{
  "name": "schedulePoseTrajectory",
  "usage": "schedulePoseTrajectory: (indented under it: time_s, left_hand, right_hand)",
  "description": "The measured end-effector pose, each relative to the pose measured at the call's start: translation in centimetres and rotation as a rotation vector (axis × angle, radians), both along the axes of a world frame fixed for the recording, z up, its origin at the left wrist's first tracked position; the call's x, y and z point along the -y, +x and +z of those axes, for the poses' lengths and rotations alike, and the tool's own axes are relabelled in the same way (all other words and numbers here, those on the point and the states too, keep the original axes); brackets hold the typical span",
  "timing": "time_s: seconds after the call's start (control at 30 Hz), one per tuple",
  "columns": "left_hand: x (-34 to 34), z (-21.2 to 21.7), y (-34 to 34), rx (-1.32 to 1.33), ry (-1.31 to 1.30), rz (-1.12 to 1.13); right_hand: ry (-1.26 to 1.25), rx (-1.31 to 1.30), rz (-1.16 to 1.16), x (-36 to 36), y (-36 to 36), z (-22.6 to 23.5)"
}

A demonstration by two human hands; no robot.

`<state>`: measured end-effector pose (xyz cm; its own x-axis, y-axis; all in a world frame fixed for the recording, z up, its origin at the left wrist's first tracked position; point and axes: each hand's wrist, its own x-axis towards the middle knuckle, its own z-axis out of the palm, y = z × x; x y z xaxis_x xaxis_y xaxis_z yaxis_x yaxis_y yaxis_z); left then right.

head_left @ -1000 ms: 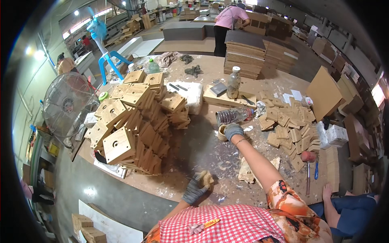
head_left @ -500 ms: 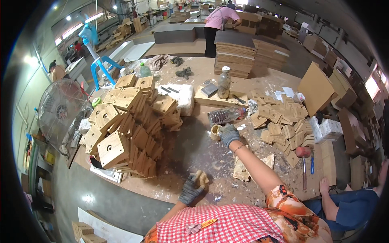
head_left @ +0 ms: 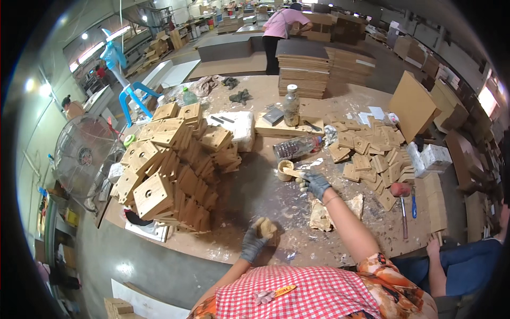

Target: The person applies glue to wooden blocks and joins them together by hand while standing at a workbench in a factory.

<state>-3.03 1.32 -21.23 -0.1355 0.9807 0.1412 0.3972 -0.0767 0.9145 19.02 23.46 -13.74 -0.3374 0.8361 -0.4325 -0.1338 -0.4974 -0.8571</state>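
My right hand, in a grey glove, grips a flat wooden stick. The stick's tip lies at the mouth of a small round tan cup. Near the table's front edge, my gloved left hand has its fingers round a crumpled tan wad, perhaps a rag. A clear plastic bottle lies on its side just beyond the cup. Close to my right forearm is a stained, crumpled tan cloth.
A tall heap of drilled square wooden blocks fills the table's left side. Thinner wooden pieces are strewn at the right, near a red-headed mallet. A jar stands farther back. A co-worker's arm is at the right.
My right hand has drawn back from the cup to the right and slightly nearer, and the wooden stick now shows in it. The left hand still holds the wad.
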Motion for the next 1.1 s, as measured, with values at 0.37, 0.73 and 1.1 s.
schedulePoseTrajectory:
  time_s: [0.37,0.73,1.1]
  left_hand:
    - [0.2,9.2,0.6,0.46,-0.051,0.003]
    - [1.1,12.6,1.3,0.285,-0.166,-0.034]
    - [2.1,12.3,1.9,0.462,-0.162,-0.035]
  right_hand:
    - [-0.042,-0.141,0.142,13.6,1.0,5.8]
    - [1.046,0.477,0.067,19.1,-1.5,5.8]
    - [1.144,0.487,0.001,20.8,-1.1,6.7]
